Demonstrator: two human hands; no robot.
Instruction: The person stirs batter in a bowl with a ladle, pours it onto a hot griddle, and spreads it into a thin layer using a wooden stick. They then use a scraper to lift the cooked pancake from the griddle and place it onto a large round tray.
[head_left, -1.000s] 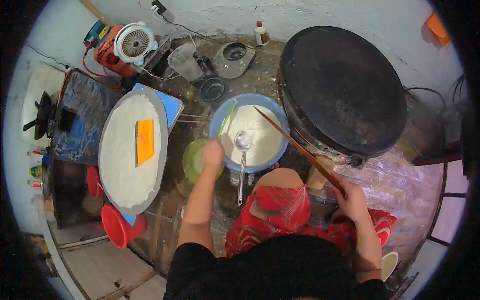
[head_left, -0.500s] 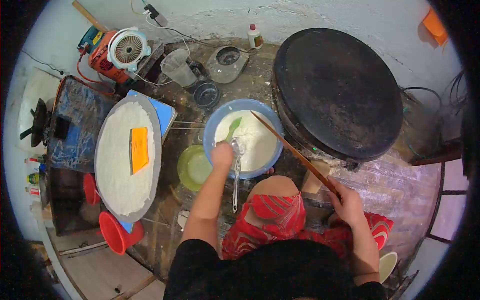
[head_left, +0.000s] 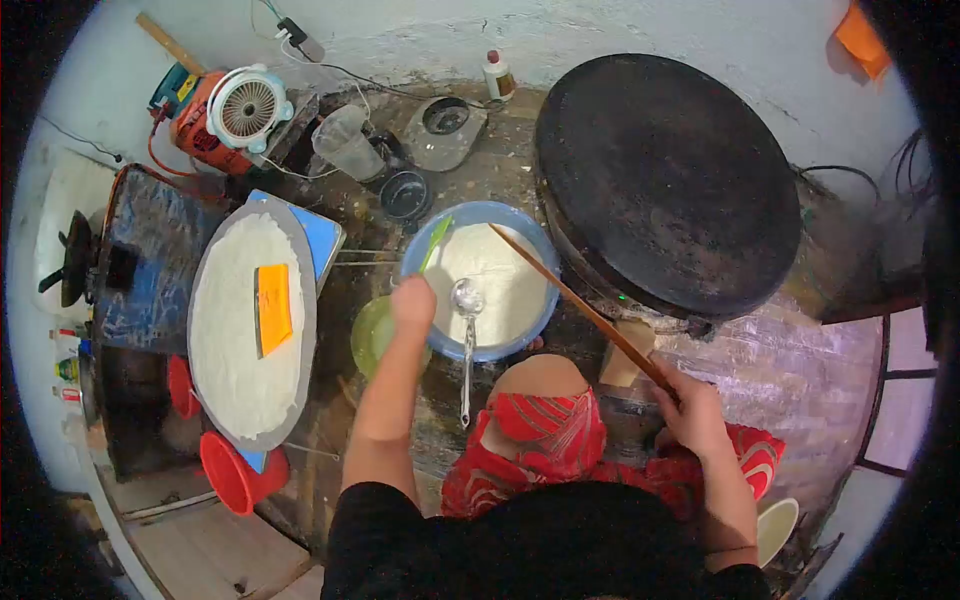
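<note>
A blue basin (head_left: pixel 546 238) of white batter (head_left: pixel 508 300) stands in front of me. At its left rim, my left hand (head_left: pixel 412 303) is closed on a green spatula (head_left: pixel 437 243), whose blade is at the inner edge of the basin. My right hand (head_left: pixel 690 405) grips a long, thin wooden spreading stick (head_left: pixel 600 318); its far tip lies over the batter. A metal ladle (head_left: pixel 468 340) rests with its bowl in the batter and its handle over the near rim. Beneath my left hand is a green bowl (head_left: pixel 370 335), partly hidden.
A large round black griddle (head_left: pixel 670 180) stands at the right. To the left, an oval board (head_left: pixel 250 380) bears a white sheet and an orange scraper (head_left: pixel 275 308). Nearby are a red bucket (head_left: pixel 235 475), a clear jug (head_left: pixel 348 143), a black cup (head_left: pixel 405 195) and a blower (head_left: pixel 250 108).
My left hand has moved left with the green spatula, from over the batter to the basin's left edge. The right hand and the stick hold nearly the same place.
</note>
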